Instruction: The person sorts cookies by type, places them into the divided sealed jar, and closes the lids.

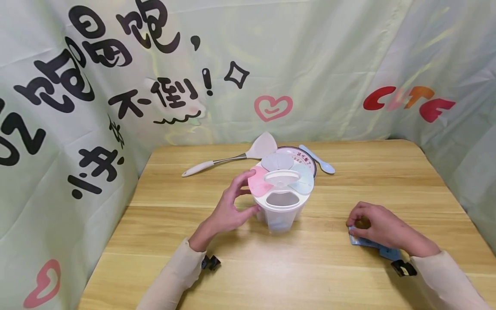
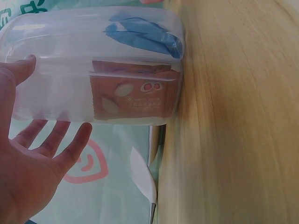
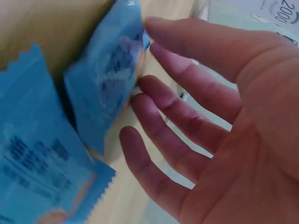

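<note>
A clear plastic divided storage container (image 1: pixel 280 220) with pastel petal-shaped flaps on its lid stands on the table, its front flap raised over an opening. My left hand (image 1: pixel 232 209) grips its left side, thumb on the near side and fingers round the other. Through the wall show a brown snack packet (image 2: pixel 135 93) and a blue packet (image 2: pixel 145 36), in separate compartments. Off to the right, my right hand (image 1: pixel 373 221) pinches the edge of a blue snack packet (image 3: pixel 110 70) between thumb and index finger. Another blue packet (image 3: pixel 37 144) lies close beside it.
Behind the container lie a white spatula (image 1: pixel 262 146) with a metal shaft, a patterned plate (image 1: pixel 308 156) partly hidden by the lid, and a pale blue spoon (image 1: pixel 323 164). A printed cloth (image 1: pixel 317 64) hangs along the wooden table's (image 1: pixel 162 189) back and sides.
</note>
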`<state>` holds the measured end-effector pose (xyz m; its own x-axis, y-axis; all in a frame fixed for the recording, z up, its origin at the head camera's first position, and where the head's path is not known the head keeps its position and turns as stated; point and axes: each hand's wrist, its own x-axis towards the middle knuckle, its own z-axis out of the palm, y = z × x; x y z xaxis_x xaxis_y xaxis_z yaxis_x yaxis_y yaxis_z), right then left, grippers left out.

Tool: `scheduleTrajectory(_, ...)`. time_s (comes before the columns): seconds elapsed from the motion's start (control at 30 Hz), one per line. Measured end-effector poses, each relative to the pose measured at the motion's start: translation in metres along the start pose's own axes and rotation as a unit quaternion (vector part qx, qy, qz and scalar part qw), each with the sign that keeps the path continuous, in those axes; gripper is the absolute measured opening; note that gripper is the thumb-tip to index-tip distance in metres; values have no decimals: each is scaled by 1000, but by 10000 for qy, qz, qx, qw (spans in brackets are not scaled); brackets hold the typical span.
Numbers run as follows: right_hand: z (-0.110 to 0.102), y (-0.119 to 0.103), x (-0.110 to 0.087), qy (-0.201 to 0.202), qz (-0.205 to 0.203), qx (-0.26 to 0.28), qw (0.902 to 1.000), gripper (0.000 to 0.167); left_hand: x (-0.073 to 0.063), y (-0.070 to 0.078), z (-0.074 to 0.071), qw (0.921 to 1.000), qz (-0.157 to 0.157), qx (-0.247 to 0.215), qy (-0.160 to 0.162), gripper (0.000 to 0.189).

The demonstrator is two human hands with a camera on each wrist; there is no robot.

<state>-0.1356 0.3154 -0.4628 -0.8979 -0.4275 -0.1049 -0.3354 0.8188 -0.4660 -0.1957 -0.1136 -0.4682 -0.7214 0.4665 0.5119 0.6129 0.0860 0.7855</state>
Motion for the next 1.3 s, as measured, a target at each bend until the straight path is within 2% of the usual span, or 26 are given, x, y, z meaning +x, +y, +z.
scheduleTrajectory(0.1, -4, 2, -3, -99, 54, -4, 9999, 21, 0, -1, 1, 10000, 20, 0, -20, 85)
scheduleTrajectory(0.3, -9, 6, -6, -463, 277, 178, 9984, 39, 0, -1, 1, 10000, 20, 26, -3, 86)
scheduleTrajectory(0.53, -4, 7, -2, -372, 356, 364, 9980, 38, 1, 0, 0, 10000, 9, 5, 19, 86)
scheduleTrajectory(0.67, -1, 6, 0, -307, 379, 675, 9965, 34, 1, 0, 0, 10000, -15, -9, 16, 87)
scheduleTrajectory(0.83, 1, 4, 4, 213, 7, 1003, 9947, 19, 1, 1, 0, 10000, -35, 8, -8, 87)
scheduleTrajectory(0.97, -2, 1, 7, 763, -299, 1015, 9915, 18, 1, 1, 0, 10000, 15, 14, -12, 87)
scheduleTrajectory(1.3, -17, -19, 12, 1620, -191, 1168, 9797, 18, 1, 0, 0, 10000, 45, 46, 0, 86)
